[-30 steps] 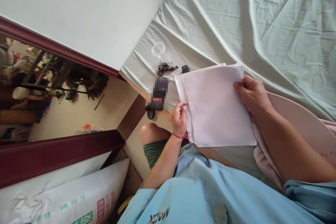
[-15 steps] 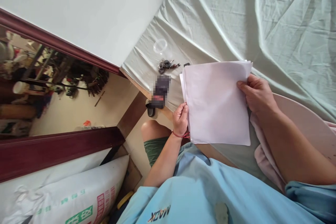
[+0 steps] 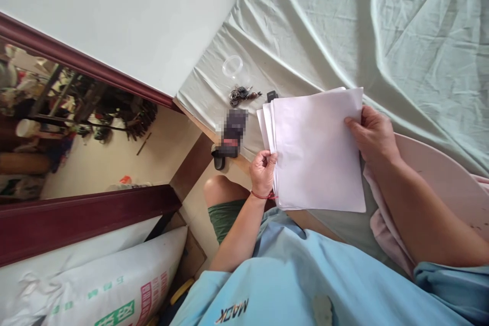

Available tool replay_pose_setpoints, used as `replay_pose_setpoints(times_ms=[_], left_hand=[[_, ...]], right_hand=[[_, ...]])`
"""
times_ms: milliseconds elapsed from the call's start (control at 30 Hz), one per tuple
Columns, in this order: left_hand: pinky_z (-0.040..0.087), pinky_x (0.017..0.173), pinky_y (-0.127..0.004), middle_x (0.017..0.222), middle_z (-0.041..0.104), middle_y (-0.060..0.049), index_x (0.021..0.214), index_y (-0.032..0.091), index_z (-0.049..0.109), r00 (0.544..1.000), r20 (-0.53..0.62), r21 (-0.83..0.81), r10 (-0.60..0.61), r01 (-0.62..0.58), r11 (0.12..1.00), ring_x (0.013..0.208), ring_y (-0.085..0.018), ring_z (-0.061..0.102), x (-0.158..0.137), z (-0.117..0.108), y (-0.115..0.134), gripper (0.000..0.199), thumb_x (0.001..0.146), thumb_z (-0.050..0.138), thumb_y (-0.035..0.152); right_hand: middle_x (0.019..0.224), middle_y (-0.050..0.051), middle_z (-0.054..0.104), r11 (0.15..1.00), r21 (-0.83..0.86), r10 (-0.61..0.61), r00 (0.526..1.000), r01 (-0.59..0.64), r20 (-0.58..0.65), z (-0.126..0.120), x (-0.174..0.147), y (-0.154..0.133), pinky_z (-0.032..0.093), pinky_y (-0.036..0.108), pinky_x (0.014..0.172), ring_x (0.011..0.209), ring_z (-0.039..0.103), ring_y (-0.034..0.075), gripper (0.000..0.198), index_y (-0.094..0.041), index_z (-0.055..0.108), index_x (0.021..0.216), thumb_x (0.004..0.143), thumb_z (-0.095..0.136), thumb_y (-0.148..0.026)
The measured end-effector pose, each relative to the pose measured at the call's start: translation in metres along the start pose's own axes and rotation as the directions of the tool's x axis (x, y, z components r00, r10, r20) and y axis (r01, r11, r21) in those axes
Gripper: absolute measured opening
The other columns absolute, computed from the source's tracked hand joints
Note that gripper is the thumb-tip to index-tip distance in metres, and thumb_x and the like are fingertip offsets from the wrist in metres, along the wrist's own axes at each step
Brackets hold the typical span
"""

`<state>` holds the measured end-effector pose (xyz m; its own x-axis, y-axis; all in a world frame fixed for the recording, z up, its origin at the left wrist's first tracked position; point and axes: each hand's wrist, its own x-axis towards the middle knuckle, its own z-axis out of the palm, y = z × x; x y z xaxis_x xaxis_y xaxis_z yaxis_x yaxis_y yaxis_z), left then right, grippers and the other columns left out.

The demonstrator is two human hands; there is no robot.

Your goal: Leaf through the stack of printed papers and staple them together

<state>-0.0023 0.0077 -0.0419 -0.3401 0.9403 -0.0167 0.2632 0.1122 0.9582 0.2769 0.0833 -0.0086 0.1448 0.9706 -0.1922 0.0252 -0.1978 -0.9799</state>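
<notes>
Paper: here's your stack of white paper sheets (image 3: 319,155), up off the draped surface and in front of your shirt (image 3: 282,275), edges slightly fanned on the left.
Left hand: your left hand (image 3: 263,174) pinches the left margin, thumb on top, fingers curled under.
Right hand: your right hand (image 3: 376,136) has the upper right edge, thumb flat on the face, fingers behind.
Feel: light, I'd judge, and limp across the middle; smooth faces look likely to slide over one another, and the corners should crease easily.
Best hold: opposite edges, thumbs on top, a light pinch that takes in every layer; that staggered left side looks like the one to mind.
Surface: pale green sheet (image 3: 328,35), all wrinkles, carrying a clear plastic container (image 3: 232,67), a bunch of keys (image 3: 240,95) and a small black object (image 3: 272,96) just beyond the paper's corner.
Room: white wall panel (image 3: 114,25) ahead on your left, dark red frame (image 3: 95,204) below it, and a printed white sack (image 3: 114,275) down beside you.
</notes>
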Motion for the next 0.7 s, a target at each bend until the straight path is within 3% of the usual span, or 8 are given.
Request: replay_pose_setpoints(times_ms=[133,333,467,700], left_hand=[[0.049,0.064,-0.024,0.074,0.060,0.001,0.091,0.020,0.061,0.999,0.001,0.047,0.051,-0.051,0.998,0.066,-0.012,0.057,0.0004,-0.0012,0.0042,0.048,0.086,0.068,0.067],[0.053,0.069,-0.031,0.081,0.068,-0.002,0.136,0.020,0.053,0.997,0.017,0.077,0.077,-0.078,0.994,0.071,-0.017,0.065,-0.0004,-0.0026,0.0068,0.061,0.094,0.059,0.064],[0.055,0.085,-0.036,0.098,0.075,-0.008,0.121,0.018,0.066,0.994,0.027,0.180,0.105,-0.108,0.978,0.092,-0.023,0.070,-0.0011,-0.0037,0.0050,0.053,0.098,0.052,0.064],[0.053,0.084,-0.036,0.092,0.073,-0.007,0.106,0.019,0.070,0.996,-0.033,0.157,0.085,-0.079,0.984,0.090,-0.023,0.067,-0.0011,-0.0030,0.0011,0.054,0.097,0.049,0.068]], right_hand=[[0.070,-0.003,0.059,1.000,0.007,0.005,1.000,-0.005,-0.007,0.0022,-0.0018,-0.0046,0.037,0.025,0.056,0.062,0.047,0.012,0.004,-0.022,0.063,0.083,0.080,0.066,-0.024],[0.072,-0.003,0.061,1.000,0.016,-0.009,1.000,0.009,0.028,0.0011,-0.0026,-0.0038,0.037,0.024,0.057,0.064,0.049,0.011,0.005,-0.021,0.066,0.086,0.082,0.066,-0.023],[0.072,-0.004,0.061,1.000,-0.008,-0.025,0.999,0.026,0.036,-0.0007,-0.0023,-0.0002,0.038,0.024,0.057,0.063,0.049,0.010,0.005,-0.020,0.067,0.087,0.084,0.066,-0.025],[0.076,-0.002,0.065,0.997,0.052,-0.050,0.998,0.047,0.042,0.0021,-0.0002,0.0013,0.040,0.025,0.060,0.066,0.051,0.011,0.006,-0.020,0.070,0.087,0.083,0.068,-0.023]])
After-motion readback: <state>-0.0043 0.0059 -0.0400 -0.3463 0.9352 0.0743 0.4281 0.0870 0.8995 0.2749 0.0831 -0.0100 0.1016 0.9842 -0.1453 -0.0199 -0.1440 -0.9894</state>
